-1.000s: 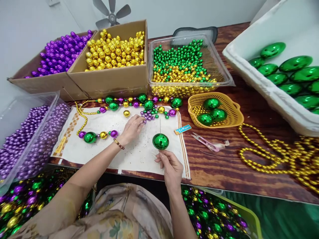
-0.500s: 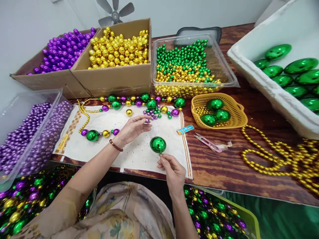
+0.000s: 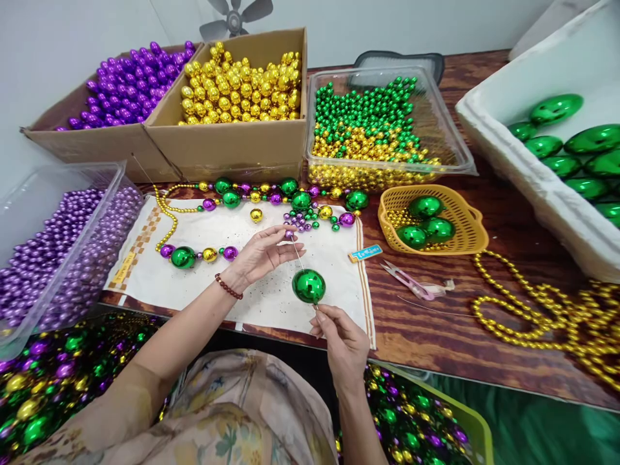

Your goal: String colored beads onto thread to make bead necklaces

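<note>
My right hand (image 3: 339, 336) pinches the lower end of a thin needle that runs up through a large green ball (image 3: 309, 286). My left hand (image 3: 264, 253) pinches a small purple bead (image 3: 289, 234) at the needle's upper tip, above a white cloth (image 3: 271, 297). A half-strung garland of green, gold and purple beads (image 3: 261, 197) curls along the cloth's far edge. A short strung piece (image 3: 196, 254) lies left of my left hand. A loose gold bead (image 3: 256, 215) and a small pile of little beads (image 3: 304, 221) sit just beyond my fingers.
Cardboard boxes of purple (image 3: 126, 81) and gold balls (image 3: 242, 77) stand at the back, beside a clear tray of small green and gold beads (image 3: 372, 129). A yellow basket (image 3: 465, 223), snips (image 3: 409, 281), a gold bead strand (image 3: 542, 316), a purple-bead tub (image 3: 53, 252) and a white foam box (image 3: 513, 155) surround the cloth.
My left hand came back from the small bead pile with a purple bead and met the needle tip. The needle with the green ball has tilted left toward it.
</note>
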The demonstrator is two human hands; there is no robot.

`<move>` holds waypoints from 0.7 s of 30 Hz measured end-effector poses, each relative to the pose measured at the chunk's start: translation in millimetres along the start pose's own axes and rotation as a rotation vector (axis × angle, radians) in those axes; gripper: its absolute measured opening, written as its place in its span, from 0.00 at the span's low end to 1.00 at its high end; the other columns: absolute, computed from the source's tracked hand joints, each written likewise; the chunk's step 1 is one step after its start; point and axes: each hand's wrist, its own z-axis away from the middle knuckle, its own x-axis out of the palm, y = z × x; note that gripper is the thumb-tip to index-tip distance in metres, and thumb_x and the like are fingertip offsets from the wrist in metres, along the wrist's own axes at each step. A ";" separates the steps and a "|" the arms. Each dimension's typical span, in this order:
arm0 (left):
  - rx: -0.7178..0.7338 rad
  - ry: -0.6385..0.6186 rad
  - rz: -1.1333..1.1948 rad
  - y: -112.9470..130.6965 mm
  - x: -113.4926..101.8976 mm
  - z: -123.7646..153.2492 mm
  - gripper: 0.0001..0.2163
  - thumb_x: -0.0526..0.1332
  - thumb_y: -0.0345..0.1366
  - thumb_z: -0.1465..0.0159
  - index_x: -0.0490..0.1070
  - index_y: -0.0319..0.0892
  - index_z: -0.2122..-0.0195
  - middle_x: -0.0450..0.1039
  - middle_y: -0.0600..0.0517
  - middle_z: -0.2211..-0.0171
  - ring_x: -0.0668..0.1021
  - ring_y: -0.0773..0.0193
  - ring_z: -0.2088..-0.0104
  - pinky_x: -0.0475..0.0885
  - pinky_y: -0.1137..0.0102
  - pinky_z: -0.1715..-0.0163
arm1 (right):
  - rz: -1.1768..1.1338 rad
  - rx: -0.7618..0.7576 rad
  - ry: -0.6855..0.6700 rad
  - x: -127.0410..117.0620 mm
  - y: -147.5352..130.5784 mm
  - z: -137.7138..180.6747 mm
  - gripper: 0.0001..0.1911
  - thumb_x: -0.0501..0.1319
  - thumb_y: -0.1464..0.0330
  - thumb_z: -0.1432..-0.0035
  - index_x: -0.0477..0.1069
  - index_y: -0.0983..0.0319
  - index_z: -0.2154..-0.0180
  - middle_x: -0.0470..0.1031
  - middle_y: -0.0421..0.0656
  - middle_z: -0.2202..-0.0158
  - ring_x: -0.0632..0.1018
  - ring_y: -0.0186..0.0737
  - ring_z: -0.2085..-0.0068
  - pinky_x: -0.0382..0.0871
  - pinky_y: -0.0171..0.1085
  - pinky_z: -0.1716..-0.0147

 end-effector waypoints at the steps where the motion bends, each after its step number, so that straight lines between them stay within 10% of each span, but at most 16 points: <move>1: 0.000 0.002 0.000 -0.3 -0.1 0.0 0.07 0.66 0.31 0.36 0.78 0.36 0.57 0.79 0.47 0.63 0.83 0.60 0.61 0.76 0.58 0.48 | 0.003 0.003 0.001 0.1 -0.1 0.1 0.08 0.64 0.65 0.38 0.80 0.61 0.63 0.76 0.39 0.75 0.76 0.33 0.77 0.71 0.32 0.76; 12: 0.008 0.003 -0.124 1.0 -1.7 -1.2 0.11 0.69 0.34 0.39 0.79 0.42 0.55 0.77 0.51 0.64 0.82 0.63 0.64 0.75 0.58 0.50 | -0.004 0.083 0.007 0.4 -5.5 1.2 0.09 0.65 0.63 0.39 0.79 0.62 0.63 0.77 0.40 0.75 0.77 0.35 0.77 0.73 0.35 0.75; 21: -0.009 0.056 -0.141 -39.5 24.2 5.3 0.13 0.68 0.44 0.40 0.77 0.39 0.62 0.74 0.51 0.67 0.78 0.66 0.66 0.71 0.71 0.64 | -0.093 0.098 0.036 29.0 -11.0 -11.2 0.31 0.64 0.63 0.38 0.61 0.61 0.36 0.78 0.37 0.72 0.79 0.36 0.73 0.76 0.36 0.70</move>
